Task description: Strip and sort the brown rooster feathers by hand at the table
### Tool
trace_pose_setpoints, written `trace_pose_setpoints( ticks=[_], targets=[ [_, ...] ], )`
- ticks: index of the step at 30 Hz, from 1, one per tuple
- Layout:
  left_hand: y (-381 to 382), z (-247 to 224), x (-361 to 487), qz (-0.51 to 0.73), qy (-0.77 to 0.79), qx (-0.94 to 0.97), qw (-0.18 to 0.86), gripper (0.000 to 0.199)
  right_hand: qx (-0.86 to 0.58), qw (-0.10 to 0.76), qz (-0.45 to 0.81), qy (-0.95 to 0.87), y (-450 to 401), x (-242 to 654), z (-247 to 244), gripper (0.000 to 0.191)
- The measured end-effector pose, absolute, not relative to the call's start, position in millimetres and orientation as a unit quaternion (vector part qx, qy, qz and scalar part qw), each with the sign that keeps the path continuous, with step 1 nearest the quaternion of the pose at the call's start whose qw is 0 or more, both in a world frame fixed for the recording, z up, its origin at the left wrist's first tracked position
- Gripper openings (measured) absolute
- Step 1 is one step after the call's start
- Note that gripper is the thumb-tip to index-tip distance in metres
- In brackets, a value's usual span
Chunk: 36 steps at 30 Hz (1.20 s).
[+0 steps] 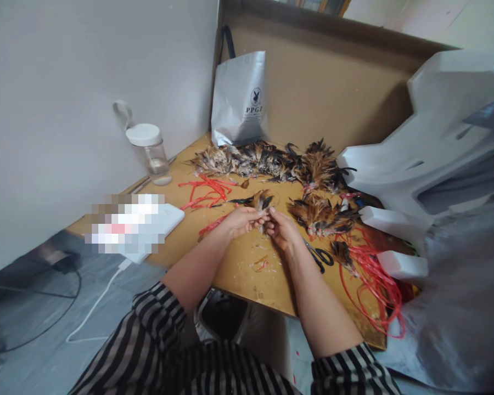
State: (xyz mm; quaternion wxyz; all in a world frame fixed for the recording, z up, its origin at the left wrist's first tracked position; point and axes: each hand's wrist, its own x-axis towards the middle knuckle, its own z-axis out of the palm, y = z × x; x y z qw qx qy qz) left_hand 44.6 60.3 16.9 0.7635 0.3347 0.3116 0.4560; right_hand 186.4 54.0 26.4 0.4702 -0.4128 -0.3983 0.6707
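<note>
My left hand (246,219) and my right hand (280,227) meet over the middle of the table, their fingertips pinched together. Between them is a small bunch of feathers (263,199), brown and dark, its tips pointing away from me. Part of the bunch hangs below the fingers, and the exact grip of each finger is too small to make out. Beside my right forearm lie scissors (321,257) with black handles. Red plastic strips (208,189) are spread to the left, beyond my left hand.
Feather bundles (251,159) line the table's back, with another pile (323,214) to the right. Red cord (374,274) hangs over the right edge near white foam (395,164). A bottle (148,151), a white device (168,219) and a silver bag (241,101) stand around.
</note>
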Motion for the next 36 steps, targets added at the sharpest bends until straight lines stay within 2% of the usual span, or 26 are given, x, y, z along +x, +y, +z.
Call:
trace_pose_setpoints(
  ticks=[7,11,15,27,36],
  targets=[
    [56.9,26.2,42.9,0.444,0.267,0.258,0.815,0.010,-0.355,0.465,0.715,-0.384,52.2,196.4,36.9,0.028],
    [56.8,25.0,43.3,0.439,0.265,0.253,0.820,0.010,-0.371,0.473,0.693,-0.398,51.4,193.3,36.6,0.028],
    [58.9,20.2,43.8,0.438,0.290,0.300,0.796,0.006,-0.399,0.496,0.646,-0.420,52.2,191.2,34.6,0.027],
    [55.9,20.0,43.8,0.412,0.356,0.400,0.738,0.017,-0.472,0.505,0.533,-0.489,54.1,193.3,31.0,0.033],
    [54.0,21.6,46.8,0.410,0.385,0.429,0.707,0.019,-0.474,0.504,0.525,-0.495,53.4,191.3,27.6,0.030]
  ],
)
